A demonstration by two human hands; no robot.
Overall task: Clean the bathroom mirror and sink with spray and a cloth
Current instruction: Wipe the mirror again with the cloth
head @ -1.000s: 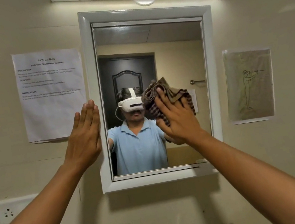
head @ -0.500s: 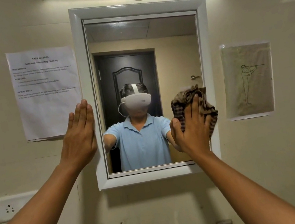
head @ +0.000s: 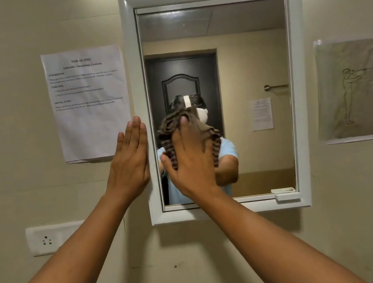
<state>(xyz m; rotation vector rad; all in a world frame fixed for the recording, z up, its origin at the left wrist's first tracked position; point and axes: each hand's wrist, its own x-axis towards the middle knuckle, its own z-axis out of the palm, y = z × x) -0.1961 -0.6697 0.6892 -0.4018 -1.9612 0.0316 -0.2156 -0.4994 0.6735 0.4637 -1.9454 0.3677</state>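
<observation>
Two bare forearms reach up from the bottom edge toward the wall; the left hand (head: 130, 165) lies flat and open, fingers together, against the wall and the left side of the white mirror frame (head: 142, 114), holding nothing. Right hand (head: 190, 165) presses a bunched brown striped cloth (head: 177, 124) against the lower left part of the mirror (head: 252, 56), palm and spread fingers over the cloth. Farther out on the wall, a printed task sheet (head: 89, 100) hangs left of the frame, a white socket plate (head: 46, 240) sits below it, and a line drawing in a plastic sleeve (head: 354, 88) hangs to the right.
</observation>
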